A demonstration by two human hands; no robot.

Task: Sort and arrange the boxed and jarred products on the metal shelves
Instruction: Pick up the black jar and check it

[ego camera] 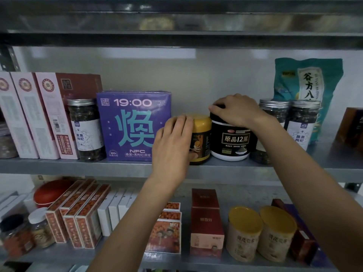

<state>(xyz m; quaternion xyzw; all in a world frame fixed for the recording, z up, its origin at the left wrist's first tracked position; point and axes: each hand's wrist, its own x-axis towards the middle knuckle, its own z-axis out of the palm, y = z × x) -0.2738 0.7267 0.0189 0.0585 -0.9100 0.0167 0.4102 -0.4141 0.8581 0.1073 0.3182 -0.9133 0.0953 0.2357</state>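
Observation:
On the middle metal shelf (pixel 78 166) a small dark jar with a yellow lid (pixel 202 134) stands beside a larger black-and-white jar (pixel 234 142). My left hand (pixel 172 144) wraps around the left side of the yellow-lidded jar. My right hand (pixel 235 109) grips the black lid of the larger jar from above. A purple box (pixel 131 124) stands just left of my left hand. Three clear jars with silver lids stand on this shelf: one (pixel 86 128) left of the purple box, two (pixel 303 122) right of the black jar.
Tall pink boxes (pixel 37 114) fill the shelf's left end; a teal bag (pixel 310 85) leans at the back right beside a brown box (pixel 351 128). The lower shelf holds orange boxes (pixel 78 216), red boxes (pixel 206 222), white boxes and two yellow-lidded cans (pixel 261 232).

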